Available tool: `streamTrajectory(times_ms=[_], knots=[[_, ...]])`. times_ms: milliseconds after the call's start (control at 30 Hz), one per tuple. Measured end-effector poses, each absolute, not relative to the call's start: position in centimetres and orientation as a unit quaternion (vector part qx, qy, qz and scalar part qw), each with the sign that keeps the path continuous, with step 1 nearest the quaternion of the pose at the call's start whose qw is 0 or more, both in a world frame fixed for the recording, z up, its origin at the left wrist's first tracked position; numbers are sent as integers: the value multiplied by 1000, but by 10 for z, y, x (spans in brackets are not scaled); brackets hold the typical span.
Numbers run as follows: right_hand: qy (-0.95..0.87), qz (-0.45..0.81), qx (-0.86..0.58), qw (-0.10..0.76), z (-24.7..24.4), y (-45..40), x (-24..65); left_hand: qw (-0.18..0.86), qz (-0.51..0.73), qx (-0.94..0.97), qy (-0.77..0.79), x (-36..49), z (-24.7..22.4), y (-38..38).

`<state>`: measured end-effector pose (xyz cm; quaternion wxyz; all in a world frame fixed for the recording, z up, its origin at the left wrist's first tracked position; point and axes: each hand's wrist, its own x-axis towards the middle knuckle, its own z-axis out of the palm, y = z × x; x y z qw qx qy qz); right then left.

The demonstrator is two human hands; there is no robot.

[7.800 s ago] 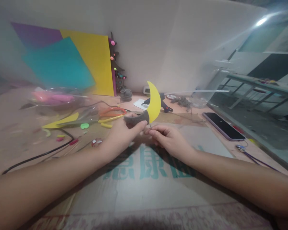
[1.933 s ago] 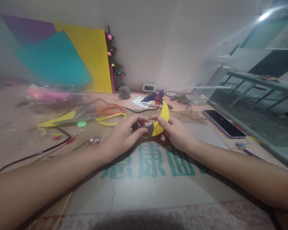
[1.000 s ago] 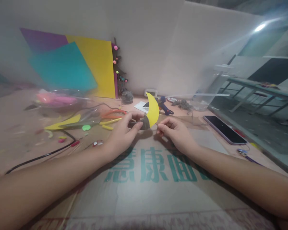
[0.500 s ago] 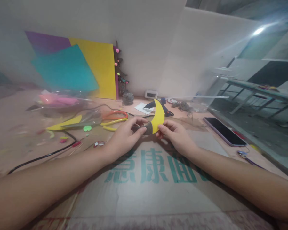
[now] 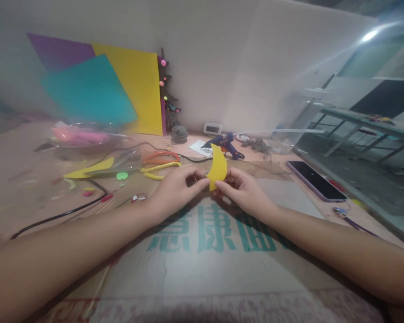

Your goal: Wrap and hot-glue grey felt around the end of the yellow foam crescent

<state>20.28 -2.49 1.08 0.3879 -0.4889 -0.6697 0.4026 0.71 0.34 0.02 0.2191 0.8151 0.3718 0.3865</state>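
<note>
A yellow crescent-shaped piece stands upright between my hands, above the green lettering on the board. My right hand pinches its lower right part, with the thumb on the front. The thumb and fingers of my left hand are closed at the lower left edge of the piece. Whatever else lies between the left fingertips is mostly hidden. A dark blue glue gun rests just behind the yellow piece.
Scissors with orange and yellow handles lie left of centre. A phone lies at right. Coloured sheets lean on the wall. A black cable and small scraps are at left.
The yellow crescent has shifted slightly left and turned. The dark grey part seen beside it earlier is now hidden. My right hand has moved a little left, and the camera view has shifted slightly.
</note>
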Motion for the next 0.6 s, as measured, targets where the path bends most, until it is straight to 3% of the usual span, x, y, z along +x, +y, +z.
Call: streamTrajectory(times_ms=[600], knots=[[-653, 449, -472, 387, 10, -22, 206, 272, 343, 810, 390, 7, 2, 6]])
